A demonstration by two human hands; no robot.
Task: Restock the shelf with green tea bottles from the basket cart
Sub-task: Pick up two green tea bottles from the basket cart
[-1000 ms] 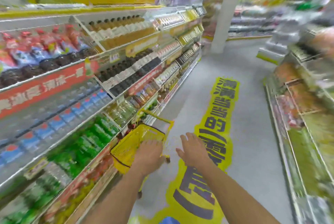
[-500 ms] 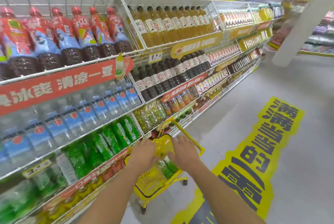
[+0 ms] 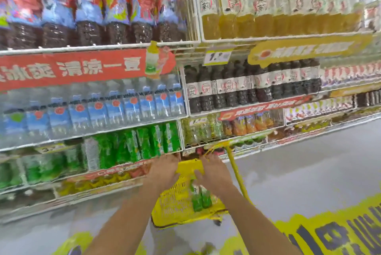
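To the left, the green shelf row [image 3: 134, 145] lies up and left of my left hand [image 3: 165, 172], which is over the rim of the yellow basket [image 3: 175, 207]. The green tea bottles [image 3: 199, 198] look roughly upright in the basket, necks up, just below my right hand [image 3: 213, 175], the nearer one. Blur hides whether either hand grips anything.

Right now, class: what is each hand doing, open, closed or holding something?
Left hand: at the rim of the yellow basket; grip cannot be told, too blurred.
Right hand: over the green tea bottles in the basket; cannot be told.
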